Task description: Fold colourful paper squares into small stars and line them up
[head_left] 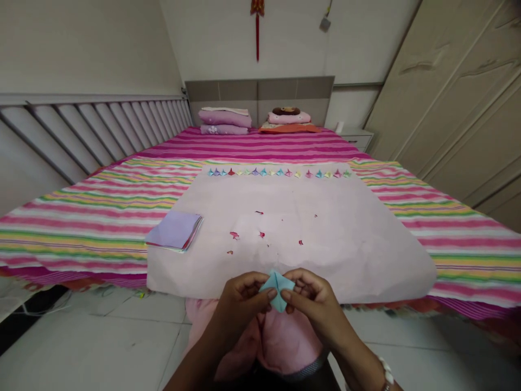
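Observation:
A light blue piece of folded paper (278, 282), diamond-shaped with a crease down its middle, is held up between my two hands. My left hand (246, 296) pinches its left side, thumb on the front face. On the right side my right hand (311, 293) grips it in the same way, thumb on the front and fingers curled behind. Both hands are above my lap at the near edge of a large white sheet (345, 244). The back of the folded paper is hidden.
A stack of coloured paper squares (175, 229), lavender on top, lies at the sheet's left. Small folded paper pieces (264, 172) in several colours form a row along its far edge. Red scraps (261, 234) dot the middle. Beneath is a striped bed (93, 212).

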Motion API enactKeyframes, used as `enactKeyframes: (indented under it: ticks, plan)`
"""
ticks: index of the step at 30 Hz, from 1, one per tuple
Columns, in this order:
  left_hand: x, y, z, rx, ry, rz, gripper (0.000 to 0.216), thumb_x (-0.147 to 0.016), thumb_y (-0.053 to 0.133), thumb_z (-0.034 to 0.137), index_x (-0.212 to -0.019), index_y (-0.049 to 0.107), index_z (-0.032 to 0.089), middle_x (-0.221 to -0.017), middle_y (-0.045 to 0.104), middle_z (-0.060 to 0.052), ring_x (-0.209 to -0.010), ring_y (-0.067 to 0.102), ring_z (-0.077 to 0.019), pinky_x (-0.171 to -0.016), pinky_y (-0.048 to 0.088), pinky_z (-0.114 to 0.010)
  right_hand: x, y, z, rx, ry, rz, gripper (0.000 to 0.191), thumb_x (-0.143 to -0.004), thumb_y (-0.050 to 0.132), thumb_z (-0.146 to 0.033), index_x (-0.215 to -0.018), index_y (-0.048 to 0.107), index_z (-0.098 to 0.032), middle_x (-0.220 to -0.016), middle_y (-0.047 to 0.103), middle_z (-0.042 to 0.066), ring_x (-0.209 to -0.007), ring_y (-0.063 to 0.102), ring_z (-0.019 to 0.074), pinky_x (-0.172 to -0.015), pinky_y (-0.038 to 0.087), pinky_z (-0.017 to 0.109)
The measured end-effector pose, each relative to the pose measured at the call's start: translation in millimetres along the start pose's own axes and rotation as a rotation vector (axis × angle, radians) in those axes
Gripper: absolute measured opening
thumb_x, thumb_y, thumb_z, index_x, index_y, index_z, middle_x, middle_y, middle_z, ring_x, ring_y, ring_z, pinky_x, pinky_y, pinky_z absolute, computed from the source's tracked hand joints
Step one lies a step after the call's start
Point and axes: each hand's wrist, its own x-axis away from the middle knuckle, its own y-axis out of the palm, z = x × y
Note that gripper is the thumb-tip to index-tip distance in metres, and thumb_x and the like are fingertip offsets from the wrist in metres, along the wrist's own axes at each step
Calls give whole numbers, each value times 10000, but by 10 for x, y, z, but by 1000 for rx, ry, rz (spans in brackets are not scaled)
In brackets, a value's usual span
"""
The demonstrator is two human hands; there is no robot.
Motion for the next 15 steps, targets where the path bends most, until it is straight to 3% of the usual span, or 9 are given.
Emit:
enactKeyframes:
  ticks: [4,8,15]
  plan:
    - [22,3,-14,-50,-18,-11,160,-726,721,297,-786,737,149,-600,655,-9,-472,539,-91,-464,447,-199,-1,29,21,-126,54,-7,194,-664,783,-274,-781,666,-172,-548,579,-42,-441,497,81,-441,397,193]
    - [45,8,-18,-24,-19,25,178,-705,732,290,-830,743,164,-618,676,-19,-485,565,-112,-486,470,-225,6,97,7,-288,116,34,90,-656,736,-195,-691,657,-171,-498,578,-41,-397,435,64,-400,313,180]
    - [84,37,-25,99,-4,64,127,-699,722,258,-800,747,186,-554,636,-1,-508,547,-115,-521,449,-226,4,147,-27,-363,132,42,31,-626,702,-169,-656,700,-177,-503,594,-28,-399,428,72,-414,310,204]
